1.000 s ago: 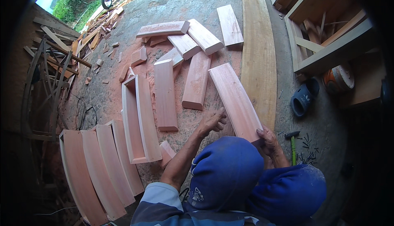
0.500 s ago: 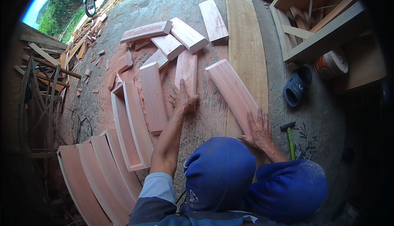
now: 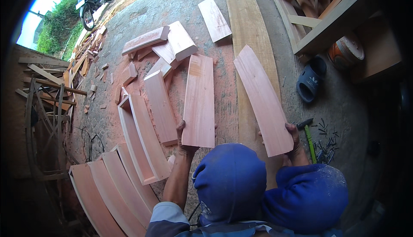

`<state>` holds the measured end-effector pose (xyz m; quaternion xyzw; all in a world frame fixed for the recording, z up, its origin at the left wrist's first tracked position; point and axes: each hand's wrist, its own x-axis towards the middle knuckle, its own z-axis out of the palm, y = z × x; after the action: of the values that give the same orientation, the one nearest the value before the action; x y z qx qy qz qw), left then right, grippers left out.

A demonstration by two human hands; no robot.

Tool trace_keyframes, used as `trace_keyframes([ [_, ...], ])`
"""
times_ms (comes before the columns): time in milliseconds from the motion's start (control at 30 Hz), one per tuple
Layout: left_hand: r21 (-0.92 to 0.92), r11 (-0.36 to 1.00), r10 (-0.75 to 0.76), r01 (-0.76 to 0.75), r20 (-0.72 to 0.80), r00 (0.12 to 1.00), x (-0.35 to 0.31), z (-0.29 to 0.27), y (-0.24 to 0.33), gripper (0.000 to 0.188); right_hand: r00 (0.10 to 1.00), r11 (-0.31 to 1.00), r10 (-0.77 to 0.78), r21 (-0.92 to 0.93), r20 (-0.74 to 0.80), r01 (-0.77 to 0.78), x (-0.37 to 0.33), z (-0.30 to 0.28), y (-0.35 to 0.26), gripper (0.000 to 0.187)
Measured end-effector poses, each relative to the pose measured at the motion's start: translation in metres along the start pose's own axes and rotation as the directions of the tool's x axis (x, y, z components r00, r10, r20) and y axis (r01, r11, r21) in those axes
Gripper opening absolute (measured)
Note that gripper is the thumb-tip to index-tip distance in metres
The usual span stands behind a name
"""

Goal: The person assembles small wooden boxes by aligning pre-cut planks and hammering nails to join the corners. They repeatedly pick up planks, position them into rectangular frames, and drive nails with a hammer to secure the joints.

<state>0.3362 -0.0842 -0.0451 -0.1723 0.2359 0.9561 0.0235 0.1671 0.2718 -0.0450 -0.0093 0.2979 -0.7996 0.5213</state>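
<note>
My left hand (image 3: 186,145) is closed around the lower end of a pinkish wooden board (image 3: 198,101), held raised with its broad face showing. My right hand (image 3: 297,145) grips the lower end of a second pinkish board (image 3: 264,103), which leans up and to the left over a long plank. Thumbs show at the boards' edges, while other fingers are partly hidden behind the wood. Left of the first board lies another loose board (image 3: 160,108), beside an open narrow wooden box (image 3: 140,138).
Several cut boards (image 3: 182,41) lie piled ahead, with one board (image 3: 214,19) apart. A long plank (image 3: 251,26) runs along the floor. At right are a hammer (image 3: 309,140), scattered nails (image 3: 329,144), a dark clog (image 3: 311,80) and a bucket (image 3: 346,51). More boxes (image 3: 101,185) stand lower left.
Both hands have gone from resting on the boards to gripping their near ends. The two boards are now lifted and turned, and the left one has come out of the pile toward me.
</note>
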Motion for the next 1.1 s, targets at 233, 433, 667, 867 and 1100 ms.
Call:
trace_keyframes([
  [233, 0.211, 0.976, 0.082, -0.052, -0.134, 0.988, 0.018, 0.037, -0.096, 0.108, 0.989, 0.993, -0.067, -0.106, -0.131, 0.054, -0.012, -0.002, -0.001, 0.095],
  [433, 0.589, 0.807, 0.061, -0.048, -0.002, 0.998, 0.054, 0.06, -0.12, 0.11, 0.964, 0.93, -0.138, -0.363, -0.226, 0.048, -0.014, -0.001, 0.001, 0.093],
  [667, 0.993, 0.044, 0.089, -0.107, 0.103, 0.991, 0.074, 0.078, -0.119, 0.063, 0.983, 0.655, -0.141, -0.756, -0.116, 0.005, 0.005, 0.011, 0.01, 0.085],
  [867, 0.945, 0.326, 0.053, 0.012, -0.031, 0.998, 0.079, 0.082, -0.119, 0.066, 0.985, 0.605, -0.154, -0.796, -0.081, 0.029, 0.013, -0.002, 0.015, 0.089],
  [1100, 0.937, 0.295, 0.234, -0.186, 0.118, 0.965, 0.168, 0.089, -0.082, 0.08, 0.92, -0.134, -0.159, -0.931, 0.358, 0.339, -0.025, -0.006, 0.039, 0.116],
])
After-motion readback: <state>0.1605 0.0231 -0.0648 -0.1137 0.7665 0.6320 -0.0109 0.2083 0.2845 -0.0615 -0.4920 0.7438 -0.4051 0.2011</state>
